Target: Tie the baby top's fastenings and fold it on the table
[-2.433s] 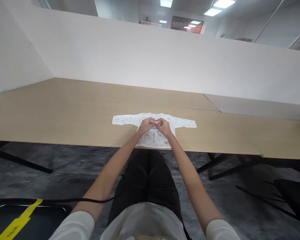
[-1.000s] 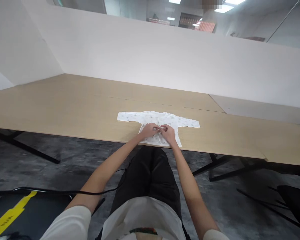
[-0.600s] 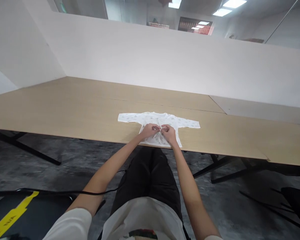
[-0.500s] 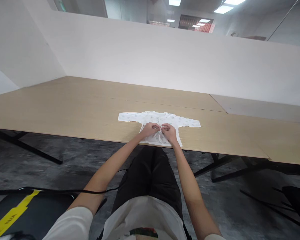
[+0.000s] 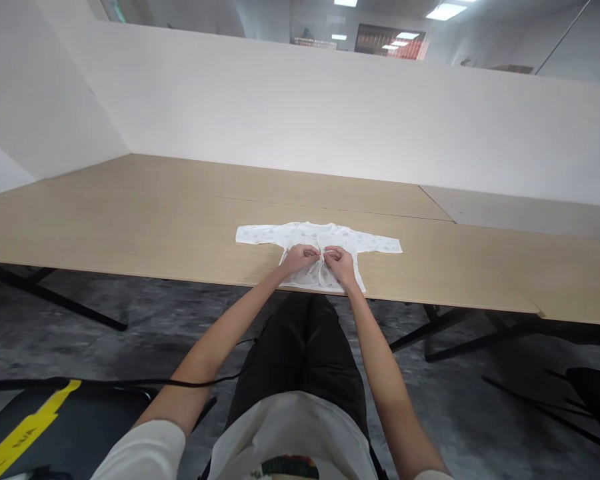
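Note:
A small white baby shirt (image 5: 300, 233) with a faint print lies spread on the table, sleeves stretched out to both sides, its hem near the front edge. Over its middle, where the front panels meet, my left hand (image 5: 303, 257) pinches a thin white tie string. My right hand (image 5: 339, 263) faces it closely, thumb and fingers pinched on the tie string (image 5: 322, 256) too. A loop or loose end of the string hangs below the fingertips. The fingers partly cover the string, so its exact form cannot be made out.
The wooden table (image 5: 155, 220) runs wide to both sides, backed by a white partition (image 5: 280, 107). A black chair (image 5: 95, 427) with a yellow tag (image 5: 25, 433) stands at lower left. A black cable (image 5: 180, 383) crosses near my left arm.
Both hands stay at the shirt's middle with almost no movement. The right fingertips shift very slightly; the view tilts a little.

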A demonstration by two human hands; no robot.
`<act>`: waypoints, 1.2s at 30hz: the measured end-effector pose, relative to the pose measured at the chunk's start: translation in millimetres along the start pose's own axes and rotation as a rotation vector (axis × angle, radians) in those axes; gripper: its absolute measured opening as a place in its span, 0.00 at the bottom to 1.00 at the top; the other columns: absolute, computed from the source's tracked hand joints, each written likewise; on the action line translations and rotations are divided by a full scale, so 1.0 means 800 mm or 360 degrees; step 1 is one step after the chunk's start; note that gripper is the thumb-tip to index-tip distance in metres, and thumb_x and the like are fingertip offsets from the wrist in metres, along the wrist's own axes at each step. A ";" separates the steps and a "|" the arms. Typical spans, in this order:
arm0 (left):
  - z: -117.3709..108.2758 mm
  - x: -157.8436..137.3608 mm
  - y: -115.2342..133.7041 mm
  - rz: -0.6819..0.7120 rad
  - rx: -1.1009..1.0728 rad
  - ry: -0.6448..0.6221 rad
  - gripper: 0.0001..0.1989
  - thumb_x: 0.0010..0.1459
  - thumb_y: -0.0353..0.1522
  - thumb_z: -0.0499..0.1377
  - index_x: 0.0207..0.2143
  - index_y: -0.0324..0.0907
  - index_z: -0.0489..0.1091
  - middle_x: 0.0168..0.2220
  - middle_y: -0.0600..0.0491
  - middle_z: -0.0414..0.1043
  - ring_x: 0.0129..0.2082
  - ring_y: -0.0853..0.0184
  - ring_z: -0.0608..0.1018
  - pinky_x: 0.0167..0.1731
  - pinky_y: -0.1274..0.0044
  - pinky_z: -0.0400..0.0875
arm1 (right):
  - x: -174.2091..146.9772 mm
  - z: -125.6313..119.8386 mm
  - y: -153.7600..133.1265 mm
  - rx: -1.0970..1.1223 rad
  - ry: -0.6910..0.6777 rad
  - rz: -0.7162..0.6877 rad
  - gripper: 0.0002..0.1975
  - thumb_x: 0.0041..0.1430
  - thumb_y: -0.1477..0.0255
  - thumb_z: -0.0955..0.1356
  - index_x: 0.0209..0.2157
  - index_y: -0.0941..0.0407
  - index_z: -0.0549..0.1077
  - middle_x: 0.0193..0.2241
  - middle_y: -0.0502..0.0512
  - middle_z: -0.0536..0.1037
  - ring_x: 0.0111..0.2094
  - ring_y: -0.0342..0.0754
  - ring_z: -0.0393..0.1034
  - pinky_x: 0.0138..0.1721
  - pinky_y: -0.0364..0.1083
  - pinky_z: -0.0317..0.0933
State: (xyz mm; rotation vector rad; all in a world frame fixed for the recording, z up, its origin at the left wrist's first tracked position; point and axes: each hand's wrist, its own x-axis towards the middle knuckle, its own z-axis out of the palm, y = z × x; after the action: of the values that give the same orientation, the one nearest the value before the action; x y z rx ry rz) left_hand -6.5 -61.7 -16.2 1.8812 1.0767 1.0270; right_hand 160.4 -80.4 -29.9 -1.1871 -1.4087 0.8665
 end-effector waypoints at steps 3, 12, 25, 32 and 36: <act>0.000 0.001 -0.003 0.0002 -0.0034 -0.0011 0.12 0.49 0.39 0.61 0.31 0.39 0.75 0.33 0.49 0.78 0.34 0.64 0.77 0.37 0.74 0.71 | -0.002 0.000 -0.004 -0.0069 -0.0043 -0.0088 0.14 0.48 0.67 0.66 0.36 0.57 0.73 0.29 0.55 0.78 0.29 0.47 0.72 0.32 0.45 0.66; -0.002 -0.007 0.005 -0.0023 -0.0162 -0.0002 0.18 0.49 0.42 0.62 0.38 0.39 0.74 0.34 0.49 0.78 0.32 0.65 0.78 0.33 0.77 0.71 | -0.006 0.000 -0.008 -0.0260 -0.0120 -0.0179 0.13 0.46 0.65 0.70 0.35 0.55 0.74 0.28 0.51 0.76 0.27 0.44 0.70 0.32 0.43 0.65; -0.003 -0.008 0.004 0.0006 -0.0140 -0.0026 0.15 0.49 0.38 0.62 0.37 0.39 0.70 0.29 0.52 0.77 0.30 0.67 0.77 0.31 0.78 0.69 | -0.003 0.001 -0.001 -0.0218 -0.0100 -0.0169 0.10 0.47 0.67 0.70 0.33 0.56 0.72 0.26 0.52 0.77 0.28 0.46 0.72 0.34 0.45 0.67; -0.002 -0.010 0.007 0.0066 -0.0021 -0.0014 0.13 0.51 0.38 0.59 0.36 0.40 0.71 0.31 0.52 0.77 0.32 0.67 0.77 0.33 0.78 0.70 | -0.006 0.001 -0.006 -0.0555 -0.0095 -0.0353 0.05 0.51 0.70 0.68 0.31 0.56 0.74 0.27 0.52 0.78 0.28 0.45 0.72 0.34 0.43 0.64; -0.002 -0.009 0.014 0.0141 0.0173 0.0014 0.09 0.49 0.33 0.57 0.33 0.40 0.73 0.32 0.52 0.77 0.34 0.67 0.77 0.38 0.77 0.70 | -0.006 0.002 -0.006 -0.0756 -0.0108 -0.0377 0.06 0.52 0.73 0.66 0.32 0.56 0.74 0.26 0.51 0.78 0.28 0.45 0.70 0.34 0.42 0.62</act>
State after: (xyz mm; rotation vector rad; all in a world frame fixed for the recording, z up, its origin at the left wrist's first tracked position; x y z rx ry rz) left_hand -6.5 -72.5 -8.2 2.0289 1.0818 1.0454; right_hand 157.5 -85.9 -27.2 -1.3093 -1.8326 0.4183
